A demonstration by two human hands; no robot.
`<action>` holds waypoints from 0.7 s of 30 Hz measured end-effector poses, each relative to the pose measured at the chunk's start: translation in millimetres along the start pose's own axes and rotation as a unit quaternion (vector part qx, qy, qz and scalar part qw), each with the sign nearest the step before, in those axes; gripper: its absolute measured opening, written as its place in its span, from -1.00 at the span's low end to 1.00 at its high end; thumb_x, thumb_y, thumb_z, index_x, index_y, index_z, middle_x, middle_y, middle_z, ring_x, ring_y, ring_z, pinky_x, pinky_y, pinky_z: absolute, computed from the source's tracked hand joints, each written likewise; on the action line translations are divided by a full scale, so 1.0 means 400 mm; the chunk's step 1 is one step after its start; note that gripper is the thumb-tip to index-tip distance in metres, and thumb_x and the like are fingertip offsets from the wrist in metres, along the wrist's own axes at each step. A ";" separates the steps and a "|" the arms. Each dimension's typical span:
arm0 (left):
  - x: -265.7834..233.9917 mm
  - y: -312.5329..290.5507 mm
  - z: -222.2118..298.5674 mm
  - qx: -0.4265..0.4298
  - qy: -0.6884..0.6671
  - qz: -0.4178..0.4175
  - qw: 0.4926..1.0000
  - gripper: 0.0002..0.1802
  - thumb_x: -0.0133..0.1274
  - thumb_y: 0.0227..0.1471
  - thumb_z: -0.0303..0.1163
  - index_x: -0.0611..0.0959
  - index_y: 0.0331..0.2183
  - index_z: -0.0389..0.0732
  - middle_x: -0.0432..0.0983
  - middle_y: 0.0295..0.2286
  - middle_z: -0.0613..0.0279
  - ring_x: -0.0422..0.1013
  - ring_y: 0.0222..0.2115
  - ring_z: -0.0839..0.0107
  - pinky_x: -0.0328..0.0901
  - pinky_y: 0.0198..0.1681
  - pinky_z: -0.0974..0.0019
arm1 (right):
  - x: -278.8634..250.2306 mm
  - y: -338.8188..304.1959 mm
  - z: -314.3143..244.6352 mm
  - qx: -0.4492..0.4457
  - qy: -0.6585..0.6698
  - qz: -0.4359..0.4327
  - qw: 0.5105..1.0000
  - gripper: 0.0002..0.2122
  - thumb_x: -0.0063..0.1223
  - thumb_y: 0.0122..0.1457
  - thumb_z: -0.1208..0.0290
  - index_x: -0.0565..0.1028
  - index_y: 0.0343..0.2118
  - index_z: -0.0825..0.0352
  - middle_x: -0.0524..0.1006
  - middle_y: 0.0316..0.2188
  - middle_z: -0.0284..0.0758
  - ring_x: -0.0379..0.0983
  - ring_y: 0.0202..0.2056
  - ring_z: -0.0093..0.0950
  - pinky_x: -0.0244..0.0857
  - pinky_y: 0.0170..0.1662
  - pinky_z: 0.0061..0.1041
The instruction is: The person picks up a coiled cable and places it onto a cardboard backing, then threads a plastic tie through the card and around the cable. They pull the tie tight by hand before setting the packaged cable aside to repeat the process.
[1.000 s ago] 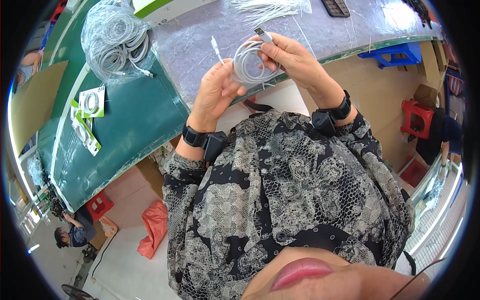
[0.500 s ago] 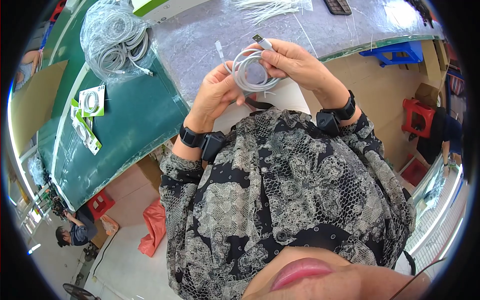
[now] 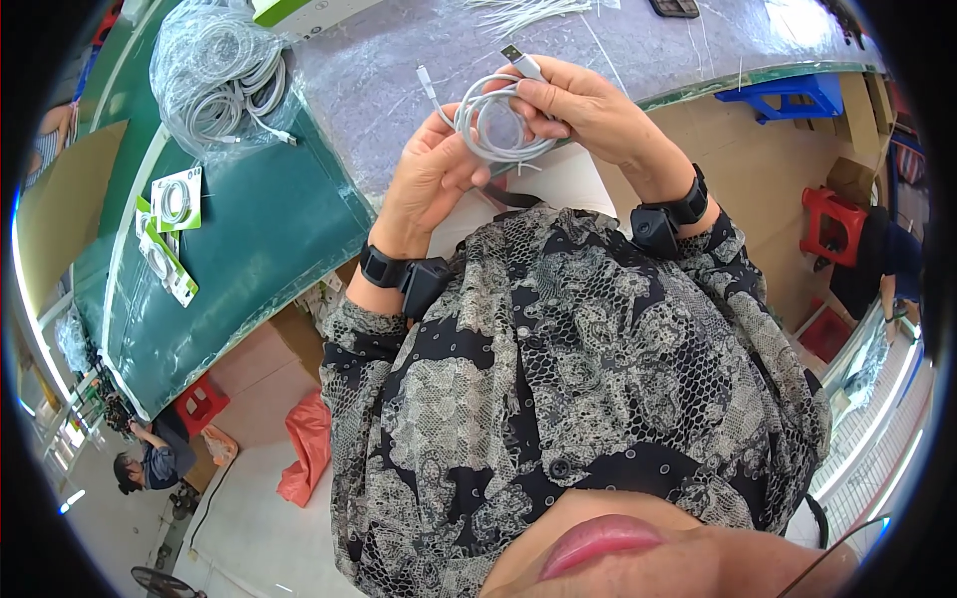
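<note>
The left hand (image 3: pixel 436 169) is gripping the coiled cable (image 3: pixel 496 152) at its nine o'clock side, the right hand (image 3: pixel 581 108) at two o'clock. The cable is occupying the view's twelve o'clock position.

Bright light, glare on tabletop (image 3: pixel 678 55), bent edges

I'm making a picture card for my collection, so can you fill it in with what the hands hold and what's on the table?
Held: coiled white USB cable
Left hand: holding the coil's left side
Right hand: holding the coil's right side, near the USB-A plug
Table, left: clear plastic bag of cables; carded cables
Table, far side: white cable ties
</note>
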State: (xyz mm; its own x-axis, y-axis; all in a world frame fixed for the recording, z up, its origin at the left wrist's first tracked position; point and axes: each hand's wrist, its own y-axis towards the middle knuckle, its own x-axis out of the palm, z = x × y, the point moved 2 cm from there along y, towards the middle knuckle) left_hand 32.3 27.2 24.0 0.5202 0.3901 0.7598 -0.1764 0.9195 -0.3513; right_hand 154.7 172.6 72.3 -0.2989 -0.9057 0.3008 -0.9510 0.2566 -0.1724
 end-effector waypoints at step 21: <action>-0.017 -0.005 -0.019 0.058 -0.037 -0.008 0.998 -0.89 -0.04 0.13 -0.47 0.48 -0.27 -0.28 0.49 -0.44 0.27 0.16 -0.78 0.72 0.30 -0.61 0.51 | -0.006 0.017 0.024 -0.019 -0.064 0.064 0.996 -0.73 -0.18 0.29 0.33 0.44 -0.09 0.38 0.30 -0.53 -0.54 0.15 -0.58 -0.77 0.02 -0.53 -0.77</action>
State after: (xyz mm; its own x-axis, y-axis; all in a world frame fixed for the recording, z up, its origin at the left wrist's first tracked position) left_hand 35.4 22.3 15.3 0.4615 0.3730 0.8049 -0.2664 0.9237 -0.2754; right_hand 149.7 173.4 61.4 -0.4077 -0.8995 0.1570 -0.9088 0.3830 -0.1654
